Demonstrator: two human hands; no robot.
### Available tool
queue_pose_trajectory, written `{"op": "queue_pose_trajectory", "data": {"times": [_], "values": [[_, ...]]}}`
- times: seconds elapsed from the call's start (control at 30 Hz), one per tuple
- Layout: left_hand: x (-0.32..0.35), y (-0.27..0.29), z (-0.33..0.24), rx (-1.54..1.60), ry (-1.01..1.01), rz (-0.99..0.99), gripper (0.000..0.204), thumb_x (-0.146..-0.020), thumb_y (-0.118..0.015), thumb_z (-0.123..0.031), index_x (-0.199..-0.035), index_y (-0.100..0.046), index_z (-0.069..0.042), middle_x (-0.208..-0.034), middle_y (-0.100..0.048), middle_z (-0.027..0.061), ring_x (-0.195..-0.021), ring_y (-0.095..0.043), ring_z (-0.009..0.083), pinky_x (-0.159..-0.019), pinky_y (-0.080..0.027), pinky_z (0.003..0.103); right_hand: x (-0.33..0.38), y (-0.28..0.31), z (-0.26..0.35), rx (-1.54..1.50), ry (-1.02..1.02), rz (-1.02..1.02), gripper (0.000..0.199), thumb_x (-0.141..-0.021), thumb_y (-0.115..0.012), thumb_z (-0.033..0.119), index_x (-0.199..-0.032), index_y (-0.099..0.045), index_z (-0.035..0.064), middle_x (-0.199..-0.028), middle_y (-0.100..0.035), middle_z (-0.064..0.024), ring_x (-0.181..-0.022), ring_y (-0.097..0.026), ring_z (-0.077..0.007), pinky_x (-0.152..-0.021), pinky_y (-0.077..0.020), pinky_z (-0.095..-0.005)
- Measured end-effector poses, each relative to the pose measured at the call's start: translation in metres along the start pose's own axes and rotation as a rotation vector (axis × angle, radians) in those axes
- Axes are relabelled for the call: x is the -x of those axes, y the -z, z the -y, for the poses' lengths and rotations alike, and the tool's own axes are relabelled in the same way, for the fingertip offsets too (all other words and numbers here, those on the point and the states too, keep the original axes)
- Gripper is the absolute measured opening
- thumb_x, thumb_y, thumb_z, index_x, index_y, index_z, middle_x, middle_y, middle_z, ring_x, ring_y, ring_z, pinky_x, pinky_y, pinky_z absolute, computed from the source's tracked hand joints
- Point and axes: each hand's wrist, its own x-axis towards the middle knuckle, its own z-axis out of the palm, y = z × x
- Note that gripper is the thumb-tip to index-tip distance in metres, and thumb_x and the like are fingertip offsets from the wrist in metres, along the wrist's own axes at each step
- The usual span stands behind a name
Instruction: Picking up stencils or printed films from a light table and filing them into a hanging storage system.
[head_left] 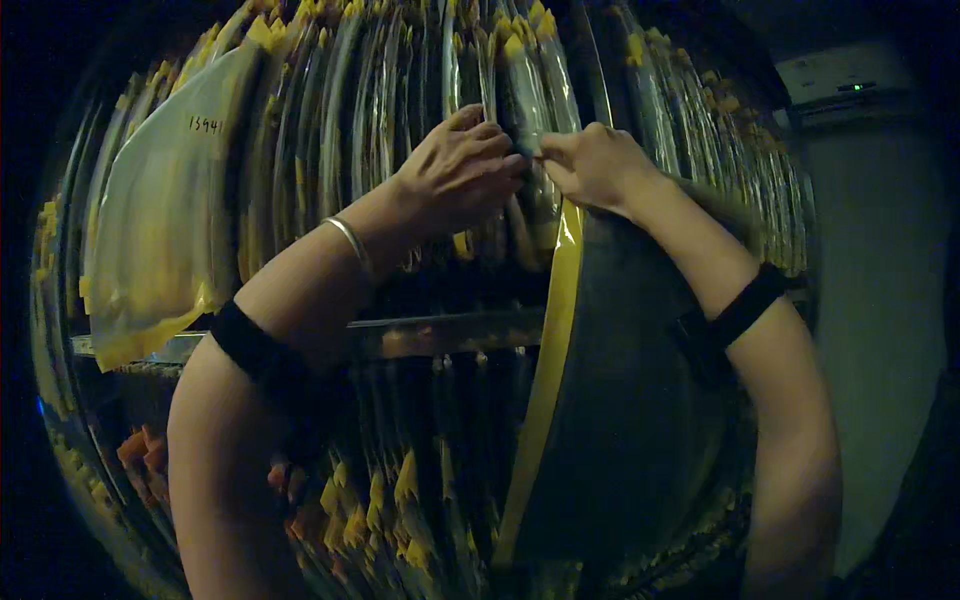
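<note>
Both hands meet in the middle of a long upper row of upright clear plastic sleeves with yellow edges and corners. My left hand, a silver bangle on its wrist, is closed with its fingers curled among the sleeves' front edges; what it grips is hidden. Close beside it, my right hand is closed in a pinch on the edge of a clear sleeve. Below the right hand hangs a large dark flat panel with a shiny yellow strip down its left edge.
At the left, a big cloudy sleeve with handwriting sticks out of the row. A metal shelf rail runs beneath. Lower down, more yellow-tipped sleeves stand in shadow. A pale wall and a box with a green light are at the right.
</note>
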Motion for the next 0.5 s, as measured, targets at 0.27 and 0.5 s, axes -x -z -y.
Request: {"op": "queue_pose_trajectory", "data": {"times": [0.27,0.5], "values": [[0.012,-0.012,0.005,-0.018,-0.006,-0.278,0.032,-0.075,-0.068,-0.025,-0.102,-0.06,-0.01,-0.099,-0.058,0.008,-0.102,-0.056,0.024,-0.096,-0.041,0.042,0.003,-0.003,-0.006,0.133,-0.002,-0.001,0.024,-0.081,-0.056,0.03,-0.098,-0.065,0.0145,-0.075,-0.068,-0.0117,-0.07,-0.065,-0.0336,-0.068,-0.0537,-0.0437],[0.009,-0.015,0.006,-0.029,0.033,-0.32,0.018,-0.079,-0.065,-0.027,-0.088,-0.062,-0.013,-0.082,-0.057,0.0018,-0.088,-0.058,0.018,-0.084,-0.044,0.037,0.005,-0.004,-0.003,0.122,-0.049,-0.026,0.024,-0.083,-0.057,0.031,-0.101,-0.066,0.017,-0.076,-0.068,-0.0113,-0.07,-0.065,-0.0343,-0.069,-0.0538,-0.0435]]}}
